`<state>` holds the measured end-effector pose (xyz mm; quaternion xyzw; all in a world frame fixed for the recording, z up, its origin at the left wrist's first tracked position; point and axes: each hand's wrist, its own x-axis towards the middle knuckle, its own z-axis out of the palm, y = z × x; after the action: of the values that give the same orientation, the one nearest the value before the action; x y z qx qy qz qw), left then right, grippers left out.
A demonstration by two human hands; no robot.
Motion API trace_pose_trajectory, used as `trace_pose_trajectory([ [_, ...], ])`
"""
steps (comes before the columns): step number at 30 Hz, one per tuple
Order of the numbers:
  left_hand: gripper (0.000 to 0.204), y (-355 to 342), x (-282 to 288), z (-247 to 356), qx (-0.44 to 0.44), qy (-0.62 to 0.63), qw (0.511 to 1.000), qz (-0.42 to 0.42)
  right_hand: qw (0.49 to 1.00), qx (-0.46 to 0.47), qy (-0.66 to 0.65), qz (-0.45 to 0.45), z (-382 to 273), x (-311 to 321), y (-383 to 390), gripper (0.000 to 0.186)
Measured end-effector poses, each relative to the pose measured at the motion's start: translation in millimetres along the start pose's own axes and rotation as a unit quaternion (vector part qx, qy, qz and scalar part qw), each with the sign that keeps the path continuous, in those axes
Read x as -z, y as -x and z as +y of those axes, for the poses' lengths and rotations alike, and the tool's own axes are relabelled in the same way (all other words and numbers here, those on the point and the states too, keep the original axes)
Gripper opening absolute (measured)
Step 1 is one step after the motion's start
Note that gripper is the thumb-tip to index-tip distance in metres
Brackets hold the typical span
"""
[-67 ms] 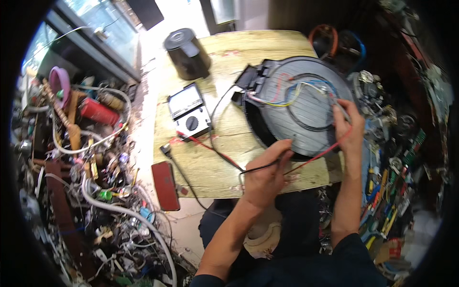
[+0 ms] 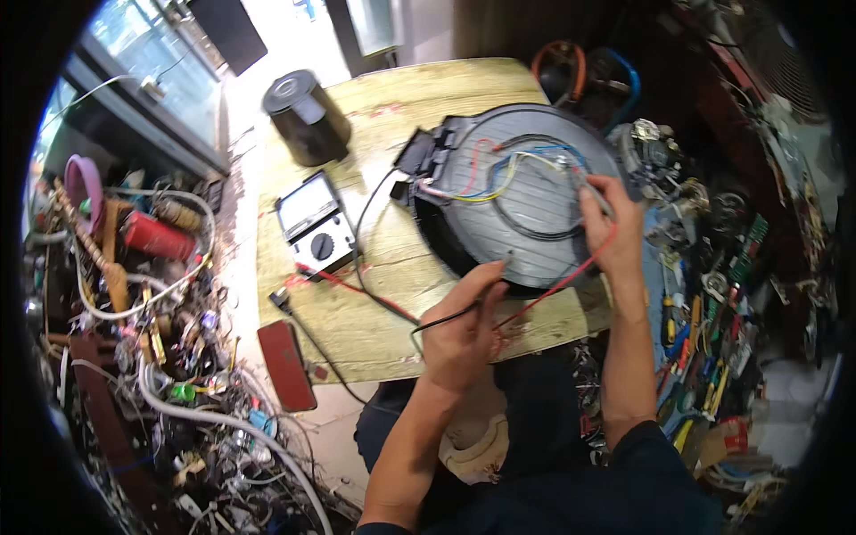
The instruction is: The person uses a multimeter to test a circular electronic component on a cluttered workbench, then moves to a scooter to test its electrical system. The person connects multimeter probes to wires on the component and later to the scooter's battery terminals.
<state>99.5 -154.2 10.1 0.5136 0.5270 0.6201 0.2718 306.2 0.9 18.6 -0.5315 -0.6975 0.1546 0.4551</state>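
A round dark appliance (image 2: 535, 223) with a ridged grey plate lies on the wooden table (image 2: 339, 348), coloured wires and a dark ring across it. My right hand (image 2: 613, 218) is closed on a test probe with a red lead, at the wire ends on the plate's right side. My left hand (image 2: 456, 325) grips a test probe with a black lead, its tip by the plate's lower edge. Both leads run toward a white analogue multimeter (image 2: 319, 242) left of the appliance. A black cylinder (image 2: 308, 120) stands behind the meter; a red-brown flat object (image 2: 285, 366) lies front left.
Dense clutter of hoses and parts, with a red cylinder (image 2: 156, 234), fills the floor to the left. Heaped hand tools (image 2: 713, 321) and metal parts lie at right. Coiled orange and blue items (image 2: 575, 71) sit behind the table, beside a bright doorway (image 2: 294, 27).
The whole view has shifted, with the table and hands appearing further left. Both hands keep their grip on the probes, in about the same places on the appliance.
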Motion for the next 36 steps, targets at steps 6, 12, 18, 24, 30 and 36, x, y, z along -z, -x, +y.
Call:
trace_pose_trajectory([
  [6, 0.024, 13.5, -5.4, 10.1, 0.002, -0.038, 0.999, -0.036, 1.0, -0.003, -0.025, 0.007, -13.9, 20.3, 9.6, 0.017],
  [12, 0.023, 12.4, -5.1, 10.4, -0.001, -0.05, 0.998, -0.047, 1.0, -0.001, 0.004, -0.022, -14.1, 18.3, 3.3, 0.018],
  [18, 0.023, 17.0, -4.6, 6.2, 0.049, 0.034, 0.998, -0.011, 0.997, 0.044, 0.068, -0.011, -12.9, 7.8, 7.7, 0.02],
  [24, 0.017, 10.5, -1.0, 14.7, -0.01, -0.032, 0.999, -0.031, 0.997, -0.07, -0.017, -0.033, -15.3, 10.7, 10.9, 0.02],
  [30, 0.024, 11.0, 3.8, 9.0, -0.064, -0.041, 0.996, -0.039, 0.994, -0.084, -0.052, -0.038, -17.2, 6.9, 8.8, 0.023],
  [36, 0.023, 12.4, -0.7, 1.2, -0.118, -0.023, 0.993, -0.002, 0.995, -0.076, -0.046, -0.049, -15.8, 7.1, 9.5, 0.022],
])
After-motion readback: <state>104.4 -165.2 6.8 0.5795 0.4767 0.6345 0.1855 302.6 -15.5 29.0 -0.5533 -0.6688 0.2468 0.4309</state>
